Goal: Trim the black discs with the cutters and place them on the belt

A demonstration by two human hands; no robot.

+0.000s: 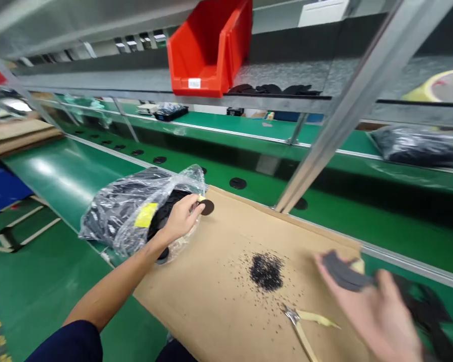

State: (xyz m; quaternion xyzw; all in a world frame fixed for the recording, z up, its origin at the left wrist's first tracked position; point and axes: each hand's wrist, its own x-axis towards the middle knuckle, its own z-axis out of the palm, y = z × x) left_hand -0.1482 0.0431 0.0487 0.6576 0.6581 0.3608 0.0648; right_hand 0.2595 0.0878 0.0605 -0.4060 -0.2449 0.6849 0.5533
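One dark disc (207,207) tight between left fingers (191,201), dark pieces (345,273) between blurred right fingers (388,288)

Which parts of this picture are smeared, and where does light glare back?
In the head view, the right hand and the dark pieces in it are badly blurred, the left hand looking sharper; in that same head view, bright glare shows on the plastic bag and the green surface at left.
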